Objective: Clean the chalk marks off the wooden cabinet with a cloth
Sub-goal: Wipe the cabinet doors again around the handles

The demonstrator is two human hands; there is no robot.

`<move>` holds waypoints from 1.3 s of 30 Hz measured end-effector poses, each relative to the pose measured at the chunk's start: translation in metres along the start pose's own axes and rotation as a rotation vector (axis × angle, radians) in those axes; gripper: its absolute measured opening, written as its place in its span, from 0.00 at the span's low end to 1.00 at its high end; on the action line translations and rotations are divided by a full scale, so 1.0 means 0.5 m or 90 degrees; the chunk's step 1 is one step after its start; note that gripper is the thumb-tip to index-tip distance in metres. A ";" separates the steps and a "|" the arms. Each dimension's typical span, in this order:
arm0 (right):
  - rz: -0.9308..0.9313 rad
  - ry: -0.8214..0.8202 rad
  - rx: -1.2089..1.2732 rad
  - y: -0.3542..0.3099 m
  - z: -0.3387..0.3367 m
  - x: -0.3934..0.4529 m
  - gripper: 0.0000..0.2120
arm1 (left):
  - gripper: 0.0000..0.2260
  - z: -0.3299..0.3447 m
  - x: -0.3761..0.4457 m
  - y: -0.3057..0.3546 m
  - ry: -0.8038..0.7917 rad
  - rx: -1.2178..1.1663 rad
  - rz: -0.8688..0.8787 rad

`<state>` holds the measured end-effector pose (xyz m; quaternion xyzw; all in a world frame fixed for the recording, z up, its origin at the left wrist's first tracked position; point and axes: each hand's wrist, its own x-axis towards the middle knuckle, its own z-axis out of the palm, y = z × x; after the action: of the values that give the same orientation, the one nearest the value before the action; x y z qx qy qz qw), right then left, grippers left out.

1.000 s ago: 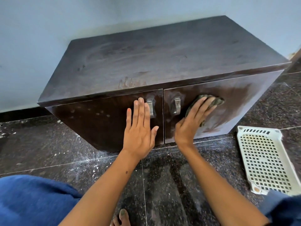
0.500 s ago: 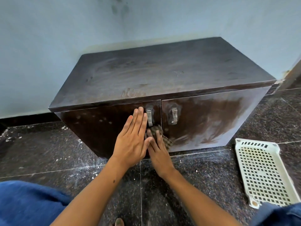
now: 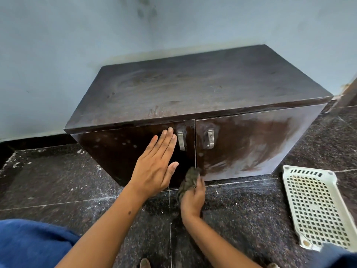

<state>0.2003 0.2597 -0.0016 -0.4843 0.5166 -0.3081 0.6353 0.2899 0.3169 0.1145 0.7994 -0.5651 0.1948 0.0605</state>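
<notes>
left hand (image 3: 154, 167), fingers straight and together, presses the left door at frame centre. right hand (image 3: 193, 198), blurred, fingers curled around the cloth (image 3: 188, 182) at the cabinet (image 3: 193, 89) doors' lower seam; fingertips hidden. basket (image 3: 316, 207) cut off, lower right.

The dark wooden cabinet (image 3: 193, 89) stands against the pale blue wall (image 3: 58, 55), so nothing passes behind it. Its flat top is bare and open from above. On the left door the left hand (image 3: 154, 167) lies flat, covering the panel beside the metal handle (image 3: 181, 141). The right hand (image 3: 193, 198) with the crumpled grey cloth (image 3: 188, 182) blocks the lower door seam. The right door face is unobstructed. On the dark speckled floor (image 3: 241, 209), the white perforated plastic tray (image 3: 316, 207) occupies the near right; floor between tray and hands lies open.
</notes>
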 end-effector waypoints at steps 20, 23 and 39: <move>-0.897 -0.071 -0.439 -0.168 -0.030 0.053 0.23 | 0.28 0.033 0.003 0.046 0.016 0.080 -0.076; -0.960 0.034 -0.569 -0.169 -0.061 0.106 0.21 | 0.28 0.034 0.000 0.042 0.020 0.073 -0.073; -0.935 0.135 -0.339 -0.204 -0.041 0.096 0.18 | 0.28 0.049 0.007 0.053 0.032 0.066 -0.102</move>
<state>0.2051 0.1757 0.0766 -0.8053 0.1791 -0.5595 0.0794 0.2722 0.2967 0.0902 0.8391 -0.4867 0.2382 0.0490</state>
